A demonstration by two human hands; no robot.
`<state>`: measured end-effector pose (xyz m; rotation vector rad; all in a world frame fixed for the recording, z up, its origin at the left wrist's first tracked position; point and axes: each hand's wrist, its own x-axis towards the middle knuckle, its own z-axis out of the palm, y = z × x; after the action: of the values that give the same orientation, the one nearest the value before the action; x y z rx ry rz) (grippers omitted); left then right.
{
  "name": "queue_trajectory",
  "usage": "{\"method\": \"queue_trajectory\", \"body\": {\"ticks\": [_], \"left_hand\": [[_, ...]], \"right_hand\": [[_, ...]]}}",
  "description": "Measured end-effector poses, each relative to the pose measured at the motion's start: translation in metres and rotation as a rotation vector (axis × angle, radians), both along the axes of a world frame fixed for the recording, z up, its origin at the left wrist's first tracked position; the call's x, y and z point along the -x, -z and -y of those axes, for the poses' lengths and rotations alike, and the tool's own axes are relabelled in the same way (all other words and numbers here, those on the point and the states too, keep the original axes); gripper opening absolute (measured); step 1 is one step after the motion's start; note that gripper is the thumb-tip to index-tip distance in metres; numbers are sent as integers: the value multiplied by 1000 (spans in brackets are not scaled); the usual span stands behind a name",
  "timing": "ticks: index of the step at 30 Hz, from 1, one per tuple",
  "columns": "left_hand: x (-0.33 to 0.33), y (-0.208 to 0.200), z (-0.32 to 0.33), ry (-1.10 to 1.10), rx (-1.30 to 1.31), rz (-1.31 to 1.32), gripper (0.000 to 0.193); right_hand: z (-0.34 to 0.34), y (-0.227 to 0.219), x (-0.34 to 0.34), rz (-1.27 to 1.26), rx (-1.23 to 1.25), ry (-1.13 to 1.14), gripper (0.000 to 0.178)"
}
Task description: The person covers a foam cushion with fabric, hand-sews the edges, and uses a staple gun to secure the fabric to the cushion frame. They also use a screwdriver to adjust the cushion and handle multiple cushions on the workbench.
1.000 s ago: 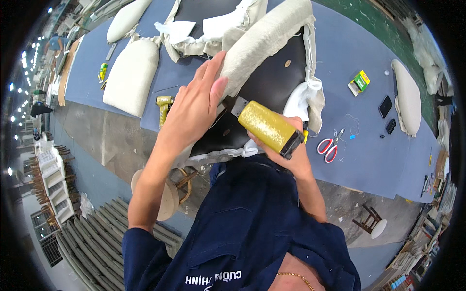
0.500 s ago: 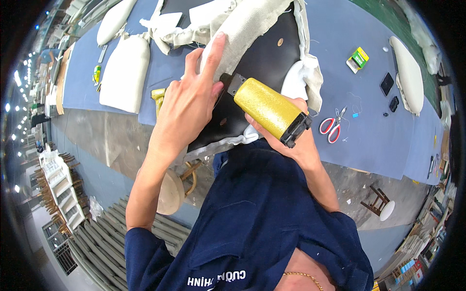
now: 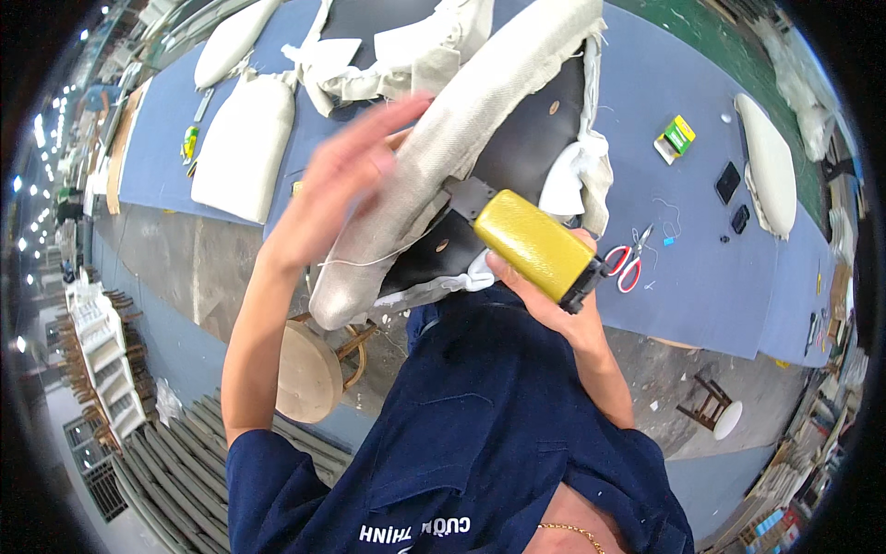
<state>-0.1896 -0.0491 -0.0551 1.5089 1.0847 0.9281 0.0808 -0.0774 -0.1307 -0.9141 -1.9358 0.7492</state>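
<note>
One yellow staple gun (image 3: 535, 247) is clasped in the right hand (image 3: 554, 314), nose at the cream padded panel (image 3: 466, 111); the panel is seen beside the left hand (image 3: 340, 185), fingers extended, blurred, contact unclear.

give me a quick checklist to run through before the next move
1. Right hand gripping yellow staple gun: ok.
2. Left hand clear of the gun's nose: ok, off to its left.
3. Left hand pressing on the beige upholstered cushion: cannot tell, blurred.
4. Nose touching the cushion: cannot tell.
5. Loose white thread off the cushion: not ok, lies across its near end.
6. Scissors off the cushion: ok.
</note>
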Motion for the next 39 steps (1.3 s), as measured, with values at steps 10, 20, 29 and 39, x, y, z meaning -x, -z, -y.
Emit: {"method": "queue_trajectory", "body": {"ticks": [10, 20, 29, 39], "left_hand": [[-13, 1, 34, -264, 94, -527, 59], [-31, 12, 51, -321, -217, -998, 72], [-29, 3, 54, -185, -246, -1022, 86], [13, 17, 32, -289, 258, -121, 60]], "right_hand": [[-10, 7, 29, -113, 59, -5, 24], [-4, -10, 25, -72, 251, -192, 24], [-2, -18, 20, -136, 419, -327, 39], [-1, -20, 18, 13, 47, -70, 24]]}}
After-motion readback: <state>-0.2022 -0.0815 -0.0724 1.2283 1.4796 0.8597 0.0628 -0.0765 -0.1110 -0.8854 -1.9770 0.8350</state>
